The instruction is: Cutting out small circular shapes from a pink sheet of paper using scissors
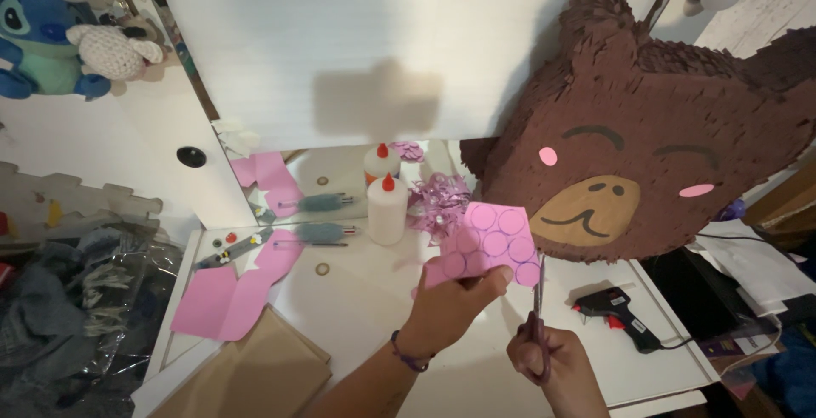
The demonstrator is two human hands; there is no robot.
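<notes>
My left hand (450,303) pinches a pink paper sheet (490,239) drawn with several purple circles, holding it up over the white table (374,299). Just to its right, my right hand (557,367) grips a pair of scissors (538,307) with the blades pointing up at the paper's lower right edge. Behind the paper leans a large brown fringed bear-face piñata (654,137) with pink cheeks and a tan muzzle.
A black glue gun (612,309) lies at the right, a white glue bottle with red cap (388,207) stands by the mirror. Pink paper (229,295) and brown cardboard (255,375) lie at the left. Purple foil scraps (438,201) sit mid-table. Plush toys (51,35) hang upper left.
</notes>
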